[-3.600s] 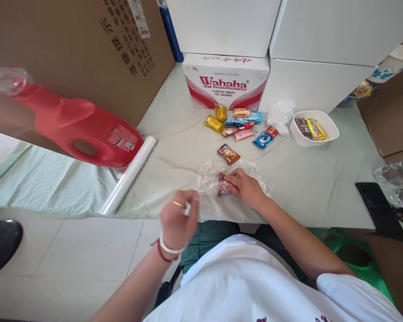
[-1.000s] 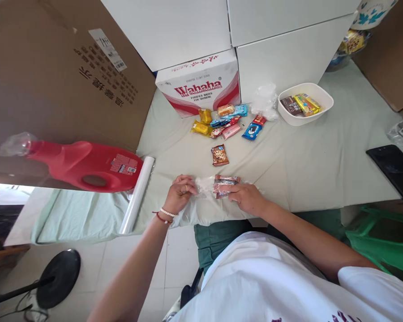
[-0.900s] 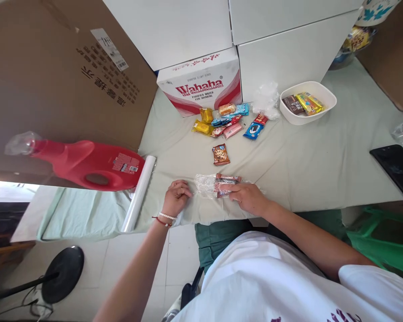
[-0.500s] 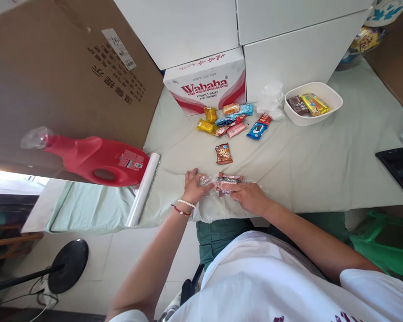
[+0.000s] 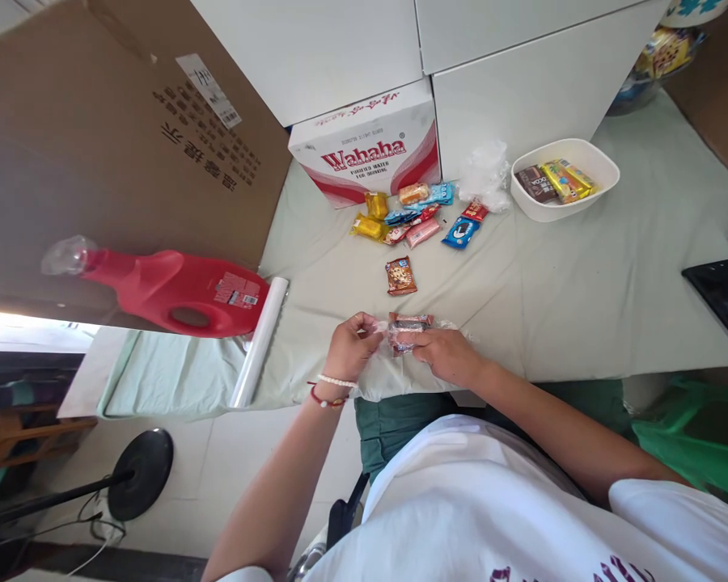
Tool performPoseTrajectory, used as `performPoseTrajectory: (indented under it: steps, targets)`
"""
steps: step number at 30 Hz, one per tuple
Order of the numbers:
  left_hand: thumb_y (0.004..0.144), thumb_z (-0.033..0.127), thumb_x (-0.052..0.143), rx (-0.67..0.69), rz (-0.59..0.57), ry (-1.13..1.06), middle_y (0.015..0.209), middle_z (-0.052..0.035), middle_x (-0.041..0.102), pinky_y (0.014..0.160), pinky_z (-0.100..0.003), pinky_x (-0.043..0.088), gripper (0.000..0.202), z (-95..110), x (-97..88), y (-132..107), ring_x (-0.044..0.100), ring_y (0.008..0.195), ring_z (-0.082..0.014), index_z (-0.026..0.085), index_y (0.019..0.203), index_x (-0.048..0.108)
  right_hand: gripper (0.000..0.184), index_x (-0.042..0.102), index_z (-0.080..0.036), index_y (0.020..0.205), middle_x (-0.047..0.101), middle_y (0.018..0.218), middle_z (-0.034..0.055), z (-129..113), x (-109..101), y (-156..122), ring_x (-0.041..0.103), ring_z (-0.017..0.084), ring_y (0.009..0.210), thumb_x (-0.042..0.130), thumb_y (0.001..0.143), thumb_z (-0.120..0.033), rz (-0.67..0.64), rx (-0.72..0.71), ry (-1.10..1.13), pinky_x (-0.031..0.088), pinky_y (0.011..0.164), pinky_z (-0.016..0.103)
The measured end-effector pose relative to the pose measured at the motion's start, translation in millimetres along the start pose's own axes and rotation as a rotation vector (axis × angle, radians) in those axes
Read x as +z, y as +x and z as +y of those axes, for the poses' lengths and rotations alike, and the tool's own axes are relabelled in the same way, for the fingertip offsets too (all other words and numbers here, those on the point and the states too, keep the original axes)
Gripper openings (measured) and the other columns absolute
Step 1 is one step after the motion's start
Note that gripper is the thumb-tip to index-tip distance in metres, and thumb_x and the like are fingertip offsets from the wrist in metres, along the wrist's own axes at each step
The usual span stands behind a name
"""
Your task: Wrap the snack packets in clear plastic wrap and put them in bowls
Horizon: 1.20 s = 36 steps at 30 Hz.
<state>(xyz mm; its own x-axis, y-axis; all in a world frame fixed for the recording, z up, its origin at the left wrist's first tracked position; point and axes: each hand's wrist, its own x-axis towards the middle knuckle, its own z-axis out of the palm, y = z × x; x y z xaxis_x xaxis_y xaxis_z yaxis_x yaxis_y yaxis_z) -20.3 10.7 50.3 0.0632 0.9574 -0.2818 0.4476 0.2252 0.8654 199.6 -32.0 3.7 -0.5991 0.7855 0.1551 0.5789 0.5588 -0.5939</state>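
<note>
Near the table's front edge lies a clear plastic bag (image 5: 383, 326) with brown and pink wrapped snacks (image 5: 410, 322) inside. My left hand (image 5: 353, 343) pinches the bag's left end between thumb and fingers. From the right, my right hand (image 5: 446, 354) rests on the bag, its extended index finger pressing across the snacks; the other fingers are partly hidden. Just beyond the bag is a single brown cookie packet (image 5: 401, 276). Farther back sits a loose group of small packets, among them a yellow packet (image 5: 369, 227), a pink packet (image 5: 423, 234) and a blue packet (image 5: 462, 232).
A white bin (image 5: 564, 214) holding packets stands at back right beside a crumpled plastic bag (image 5: 485, 174). Behind is a Wahaha box (image 5: 364, 158). Leftward lie a red detergent jug (image 5: 175, 283) and a plastic film roll (image 5: 260, 343). A phone (image 5: 721, 295) lies far right.
My left hand has gone from spread fingers on the bag's left side to a pinch on its end, drawn slightly nearer. My right hand stays on the snacks.
</note>
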Motion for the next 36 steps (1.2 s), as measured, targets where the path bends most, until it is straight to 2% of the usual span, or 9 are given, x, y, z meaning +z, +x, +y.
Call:
performPoseTrajectory:
  steps: [3, 6, 9, 12, 17, 21, 26, 30, 36]
  targets:
    - [0.075, 0.039, 0.074, 0.053, 0.017, -0.02, 0.073, 0.001, 0.062, 0.061, -0.026, 0.048, 0.021, 8.0, 30.5, -4.5, 0.057, 0.064, -0.0135, 0.02, 0.082, 0.067, 0.035, 0.08, -0.025, 0.115, 0.074, 0.137, 0.0035, 3.4, 4.3, -0.5, 0.072, 0.022, 0.11, 0.052, 0.102, -0.009, 0.012, -0.002, -0.024, 0.058, 0.095, 0.034]
    - [0.086, 0.037, 0.061, 0.12, 0.065, -0.018, 0.089, -0.0046, 0.066, 0.077, -0.03, 0.053, 0.022, 6.3, 47.7, -10.3, 0.063, 0.085, -0.0181, 0.02, 0.086, 0.075, 0.032, 0.08, -0.022, 0.11, 0.07, 0.142, 0.0068, 10.3, 5.3, -3.6, 0.07, 0.025, 0.117, 0.051, 0.102, -0.01, 0.004, -0.081, -0.035, 0.058, 0.099, 0.04]
    - [0.093, 0.034, 0.051, 0.187, 0.02, -0.137, 0.098, -0.0062, 0.062, 0.084, -0.033, 0.055, 0.033, 0.6, 49.9, -17.0, 0.063, 0.09, -0.0186, 0.02, 0.103, 0.08, 0.037, 0.074, -0.019, 0.129, 0.065, 0.148, 0.0125, 18.1, 3.7, -10.0, 0.066, 0.027, 0.127, 0.05, 0.102, -0.009, 0.023, -0.174, 0.012, 0.055, 0.107, 0.045]
    - [0.094, 0.032, 0.048, 0.18, -0.059, -0.321, 0.104, -0.007, 0.061, 0.086, -0.034, 0.057, 0.042, -2.5, 48.7, -20.5, 0.064, 0.09, -0.0177, 0.022, 0.121, 0.078, 0.053, 0.057, -0.018, 0.152, 0.055, 0.157, 0.0193, 24.4, 3.4, -18.2, 0.057, 0.03, 0.141, 0.05, 0.101, -0.008, 0.069, -0.23, 0.048, 0.051, 0.114, 0.052]
    - [0.094, 0.032, 0.047, 0.154, -0.124, -0.474, 0.12, -0.0085, 0.064, 0.1, -0.039, 0.056, 0.043, -1.2, 53.1, -18.5, 0.067, 0.105, -0.021, 0.026, 0.124, 0.077, 0.077, 0.023, -0.017, 0.17, 0.039, 0.166, 0.0261, 28.0, 5.6, -28.1, 0.04, 0.035, 0.155, 0.056, 0.101, -0.015, 0.105, -0.251, 0.028, 0.047, 0.117, 0.06]
    - [0.091, 0.032, 0.054, 0.133, -0.127, -0.552, 0.122, -0.0083, 0.065, 0.098, -0.036, 0.056, 0.039, 1.0, 57.6, -14.8, 0.065, 0.105, -0.0194, 0.025, 0.119, 0.08, 0.082, 0.011, -0.016, 0.172, 0.035, 0.167, 0.0289, 24.7, 3.6, -29.5, 0.036, 0.039, 0.157, 0.056, 0.103, -0.02, 0.134, -0.249, -0.009, 0.049, 0.116, 0.062]
    - [0.081, 0.026, 0.066, 0.097, -0.12, -0.622, 0.12, -0.0064, 0.068, 0.099, -0.032, 0.054, 0.033, 2.6, 58.7, -9.4, 0.064, 0.111, -0.0194, 0.025, 0.108, 0.084, 0.076, 0.01, -0.019, 0.173, 0.047, 0.162, 0.0242, 28.8, 3.6, -26.6, 0.049, 0.031, 0.151, 0.045, 0.106, -0.015, 0.22, -0.222, 0.022, 0.055, 0.112, 0.05]
    - [0.082, 0.032, 0.072, 0.05, -0.152, -0.629, 0.105, -0.0075, 0.075, 0.09, -0.036, 0.057, 0.026, -3.1, 58.4, -4.8, 0.067, 0.093, -0.018, 0.022, 0.103, 0.085, 0.074, 0.026, -0.028, 0.169, 0.063, 0.151, 0.0133, 37.1, 10.7, -27.1, 0.071, 0.023, 0.126, 0.041, 0.101, -0.003, 0.327, -0.193, -0.019, 0.065, 0.093, 0.037]
    - [0.081, 0.031, 0.079, 0.226, -0.076, -0.41, 0.101, -0.0043, 0.072, 0.082, -0.031, 0.056, 0.016, -15.5, 65.5, 0.9, 0.065, 0.084, -0.0145, 0.026, 0.094, 0.086, 0.051, 0.041, -0.025, 0.159, 0.075, 0.121, 0.0115, 26.6, 12.6, -26.6, 0.076, 0.022, 0.099, 0.048, 0.108, -0.02, 0.472, -0.014, -0.074, 0.065, 0.079, 0.033]
